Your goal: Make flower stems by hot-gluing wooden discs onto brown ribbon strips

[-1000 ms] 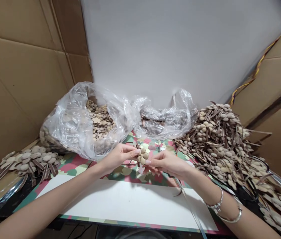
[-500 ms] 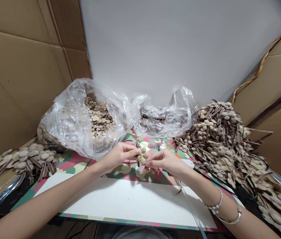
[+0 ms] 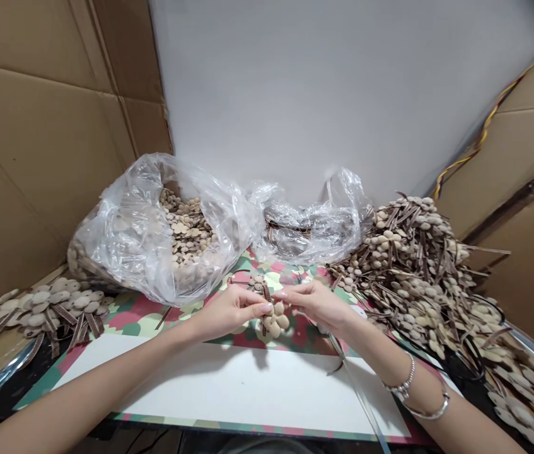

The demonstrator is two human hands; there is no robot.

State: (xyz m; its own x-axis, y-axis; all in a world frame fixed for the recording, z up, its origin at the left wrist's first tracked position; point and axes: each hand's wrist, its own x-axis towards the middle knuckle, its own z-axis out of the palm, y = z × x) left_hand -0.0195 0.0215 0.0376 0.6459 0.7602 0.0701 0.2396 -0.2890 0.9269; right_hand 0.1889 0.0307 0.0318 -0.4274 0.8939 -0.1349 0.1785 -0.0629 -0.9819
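Between my hands, above the patterned mat, is a beige fabric flower [image 3: 277,321] with rounded, padded petals. A brown ribbon with light stitching [image 3: 265,292] runs up behind it. My left hand [image 3: 231,310] pinches the flower and ribbon from the left, with the thumb on top. My right hand [image 3: 318,304] is closed at the flower's upper right, fingertips against a petal; their exact grip is partly hidden. Another small greyish flower [image 3: 256,282] shows on the mat just behind the held one.
A clear plastic bag [image 3: 129,221] of loose flowers stands back left, a second plastic bag [image 3: 314,233] behind centre. Ribboned flowers pile at right [image 3: 413,271] and left [image 3: 53,302]. A white sheet [image 3: 229,384] lies in front, crossed by a translucent strip [image 3: 365,403]. Cardboard [image 3: 40,126] walls the left.
The flower has turned and sits slightly lower, its petals now pointing down and right. My right fingertips have shifted from its lower edge to its upper right. The view has tilted slightly.
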